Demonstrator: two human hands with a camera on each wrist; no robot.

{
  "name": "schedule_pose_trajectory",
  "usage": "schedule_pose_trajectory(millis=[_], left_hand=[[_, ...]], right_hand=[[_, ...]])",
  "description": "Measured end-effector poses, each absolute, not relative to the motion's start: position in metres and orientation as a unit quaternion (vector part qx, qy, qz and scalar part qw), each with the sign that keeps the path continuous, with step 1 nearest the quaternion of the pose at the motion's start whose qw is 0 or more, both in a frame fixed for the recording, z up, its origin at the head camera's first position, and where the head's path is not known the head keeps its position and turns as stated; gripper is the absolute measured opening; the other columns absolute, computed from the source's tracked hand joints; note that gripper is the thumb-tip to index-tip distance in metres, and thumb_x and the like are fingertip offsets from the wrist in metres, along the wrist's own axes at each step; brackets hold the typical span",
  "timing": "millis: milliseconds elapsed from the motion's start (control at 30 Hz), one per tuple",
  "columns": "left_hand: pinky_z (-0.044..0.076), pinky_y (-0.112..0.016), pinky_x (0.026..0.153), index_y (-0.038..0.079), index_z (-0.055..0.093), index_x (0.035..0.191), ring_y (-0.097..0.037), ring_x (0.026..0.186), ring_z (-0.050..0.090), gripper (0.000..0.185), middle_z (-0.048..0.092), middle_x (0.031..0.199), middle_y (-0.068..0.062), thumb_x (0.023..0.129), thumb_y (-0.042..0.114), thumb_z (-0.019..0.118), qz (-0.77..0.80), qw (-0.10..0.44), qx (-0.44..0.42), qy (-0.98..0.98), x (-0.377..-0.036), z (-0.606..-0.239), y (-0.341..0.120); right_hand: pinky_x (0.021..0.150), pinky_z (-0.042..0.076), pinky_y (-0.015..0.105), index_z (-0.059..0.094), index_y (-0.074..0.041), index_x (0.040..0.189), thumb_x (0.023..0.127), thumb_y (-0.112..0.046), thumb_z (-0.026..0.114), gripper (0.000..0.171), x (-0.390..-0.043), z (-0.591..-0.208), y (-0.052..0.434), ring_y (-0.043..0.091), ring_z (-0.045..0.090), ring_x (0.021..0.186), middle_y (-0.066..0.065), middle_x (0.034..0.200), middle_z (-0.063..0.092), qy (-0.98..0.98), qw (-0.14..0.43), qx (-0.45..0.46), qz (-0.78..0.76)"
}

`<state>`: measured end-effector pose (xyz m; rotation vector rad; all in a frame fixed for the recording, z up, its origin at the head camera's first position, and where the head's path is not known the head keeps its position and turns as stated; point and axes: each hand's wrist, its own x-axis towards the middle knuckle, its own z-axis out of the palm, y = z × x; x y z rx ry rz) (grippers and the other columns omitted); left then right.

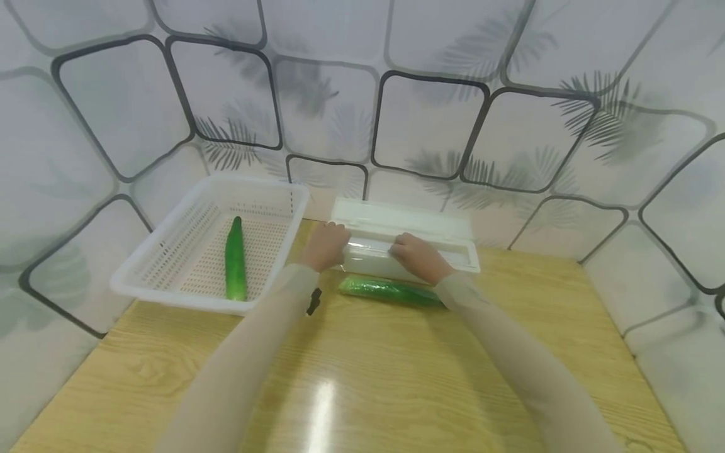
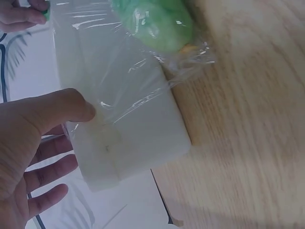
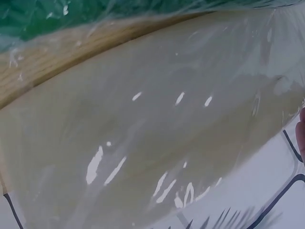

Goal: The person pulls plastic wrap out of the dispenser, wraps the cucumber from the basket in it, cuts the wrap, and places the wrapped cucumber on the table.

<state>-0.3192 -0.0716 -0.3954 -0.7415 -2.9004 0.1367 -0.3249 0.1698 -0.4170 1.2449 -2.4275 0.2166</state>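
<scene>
1. Both hands, left (image 1: 325,246) and right (image 1: 416,255), rest on the white wrap box (image 1: 408,242), mid-frame; fingers look curled over its front edge.
2. Wrapped cucumber (image 1: 391,291) lies just below the box on the bench (image 1: 368,377).
3. Film (image 2: 128,71) could cling or tear crooked under an uneven pull.

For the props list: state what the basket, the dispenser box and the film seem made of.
Basket: white plastic, likely; perforated walls, smooth rim.
Dispenser box: white, slightly translucent plastic, apparently.
Film: thin clear cling wrap; wrinkled, glossy, covering the cucumber.

Both arms outstretched, left hand (image 1: 325,246) and right hand (image 1: 417,256) side by side.
</scene>
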Motion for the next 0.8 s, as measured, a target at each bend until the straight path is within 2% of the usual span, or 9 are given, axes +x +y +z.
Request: schedule_pose_trajectory(millis=[200, 433, 800], left_hand=[[0.052, -0.033, 0.077, 0.007, 0.063, 0.101, -0.021, 0.082, 0.059, 0.024, 0.066, 0.091, -0.008, 0.078, 0.011, 0.066, 0.058, 0.083, -0.245, -0.964, -0.312, -0.394, -0.071], [0.051, -0.034, 0.081, 0.007, 0.063, 0.102, -0.022, 0.086, 0.058, 0.025, 0.065, 0.094, -0.008, 0.079, 0.015, 0.067, 0.056, 0.071, -0.24, -0.967, -0.312, -0.395, -0.07], [0.05, -0.036, 0.083, 0.009, 0.064, 0.1, -0.023, 0.086, 0.059, 0.025, 0.066, 0.094, -0.008, 0.077, 0.015, 0.071, 0.049, 0.069, -0.237, -0.968, -0.317, -0.399, -0.071]], right_hand=[[0.073, 0.055, 0.031, 0.069, -0.005, 0.091, 0.086, -0.008, 0.063, 0.009, -0.322, -0.412, 0.176, 0.022, 0.062, 0.079, 0.011, 0.085, 0.065, -0.873, 0.183, 0.446, 0.081], [0.08, 0.055, 0.031, 0.07, -0.005, 0.095, 0.086, -0.009, 0.063, 0.012, -0.32, -0.408, 0.184, 0.023, 0.064, 0.085, 0.011, 0.09, 0.067, -0.883, 0.148, 0.438, 0.083], [0.076, 0.055, 0.035, 0.069, -0.003, 0.085, 0.082, -0.003, 0.066, 0.004, -0.317, -0.401, 0.231, 0.024, 0.063, 0.079, 0.009, 0.083, 0.066, -0.894, 0.12, 0.423, 0.088]])
